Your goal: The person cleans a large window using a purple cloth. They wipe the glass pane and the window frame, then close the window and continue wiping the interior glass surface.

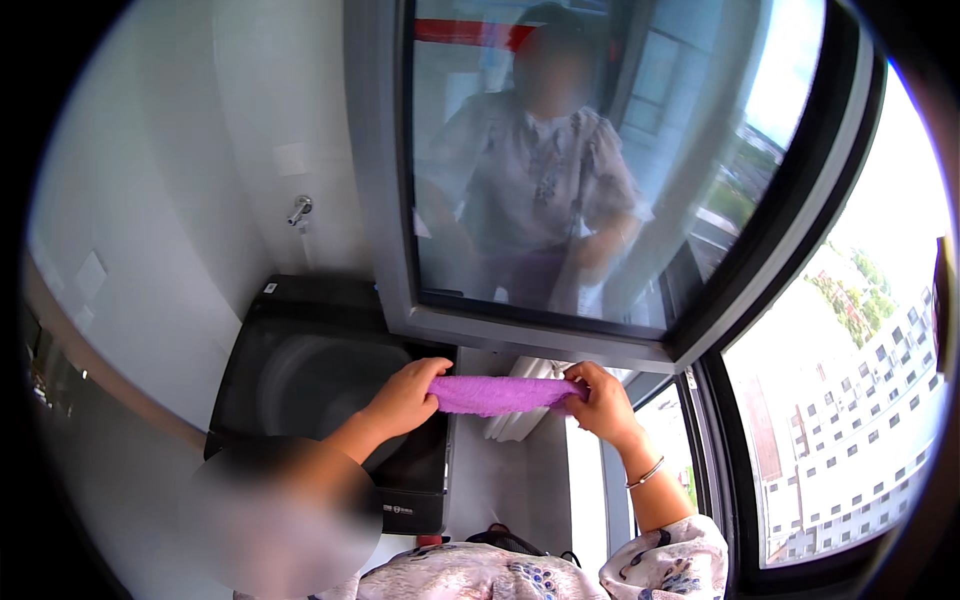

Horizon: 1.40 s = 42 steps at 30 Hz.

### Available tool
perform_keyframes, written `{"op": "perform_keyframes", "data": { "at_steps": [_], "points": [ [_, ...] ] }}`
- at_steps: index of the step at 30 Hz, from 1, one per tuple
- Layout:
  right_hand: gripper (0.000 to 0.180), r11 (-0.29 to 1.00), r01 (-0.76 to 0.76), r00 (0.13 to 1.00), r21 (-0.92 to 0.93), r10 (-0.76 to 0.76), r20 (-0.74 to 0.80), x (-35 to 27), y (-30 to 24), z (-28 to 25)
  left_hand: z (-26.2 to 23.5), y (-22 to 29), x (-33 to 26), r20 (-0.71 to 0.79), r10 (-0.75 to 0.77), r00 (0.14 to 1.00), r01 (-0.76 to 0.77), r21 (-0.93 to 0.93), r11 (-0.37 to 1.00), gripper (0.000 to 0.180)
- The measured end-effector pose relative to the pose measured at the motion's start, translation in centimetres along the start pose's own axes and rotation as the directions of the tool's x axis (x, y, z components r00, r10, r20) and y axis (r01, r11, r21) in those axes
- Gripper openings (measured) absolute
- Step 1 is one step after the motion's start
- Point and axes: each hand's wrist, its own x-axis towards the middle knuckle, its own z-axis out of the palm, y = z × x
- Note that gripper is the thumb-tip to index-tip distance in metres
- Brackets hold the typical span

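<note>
A purple cloth (508,395), folded into a narrow band, is stretched level between my two hands. My left hand (405,398) grips its left end, fingers closed over the edge. At the other end, my right hand (600,402) pinches the cloth in the same way; a thin bangle (646,473) circles that wrist. The cloth hangs in the air just below the lower frame of an open window sash (530,330). Its glass pane (540,180) reflects a person in a patterned top.
A black top-loading washing machine (300,320) stands at the left, below a wall tap (299,210). White pipes (515,424) run behind the cloth. To the right is the open window frame (745,470), with a white building (850,440) outside.
</note>
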Motion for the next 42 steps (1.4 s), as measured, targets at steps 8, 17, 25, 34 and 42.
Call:
{"op": "perform_keyframes", "data": {
  "at_steps": [8,17,25,34,42],
  "points": [
    [0.023,0.845,-0.246,0.969,0.476,0.213,0.123,1.1,3.3,-6.7,-2.0,2.4,7.3,0.088,-0.135,0.987,0.161,-0.447,0.88,0.016],
    [0.034,0.756,0.188,0.855,-0.627,-0.44,-0.275,2.6,4.2,2.4,6.5,3.8,7.7,-0.099,0.261,0.96,-0.224,0.286,0.932,0.034],
    [0.036,0.869,0.115,0.904,-0.481,-0.293,-0.313,1.0,9.1,-0.3,10.8,5.7,9.0,-0.03,0.291,0.956,-0.258,0.388,0.885,0.049],
    [0.05,0.84,-0.222,0.815,-0.496,-0.12,-0.567,-3.1,11.1,-3.9,14.6,7.6,11.7,-0.005,0.327,0.945,-0.314,0.267,0.911,0.048],
    [0.083,0.757,-0.476,0.85,-0.447,0.266,-0.455,-0.6,11.1,-3.3,14.5,8.0,11.8,-0.037,0.322,0.946,-0.298,0.296,0.908,0.047]
  ]
}}
